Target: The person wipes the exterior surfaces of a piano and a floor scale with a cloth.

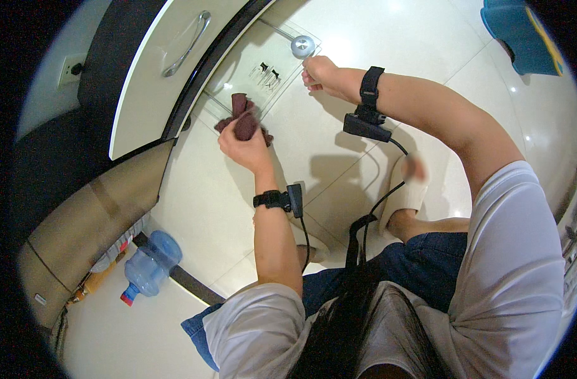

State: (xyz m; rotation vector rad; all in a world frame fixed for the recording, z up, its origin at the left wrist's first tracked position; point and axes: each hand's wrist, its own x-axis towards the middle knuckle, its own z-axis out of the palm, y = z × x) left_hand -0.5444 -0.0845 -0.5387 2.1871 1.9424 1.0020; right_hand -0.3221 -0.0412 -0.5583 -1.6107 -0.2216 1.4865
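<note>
A clear rectangular glass panel with a round silver fitting and small black marks sits tilted beside the white cabinet front. My left hand grips a dark red-brown cloth and presses it against the panel's lower left part. My right hand has its fingers curled on the panel's right edge, just below the silver fitting. Each wrist carries a black strap with a small black device and cable.
A white cabinet drawer with a metal handle is at the upper left, with a wall socket beyond it. A blue water bottle lies on the pale tiled floor. My slippered foot is below the hands. A blue object sits at top right.
</note>
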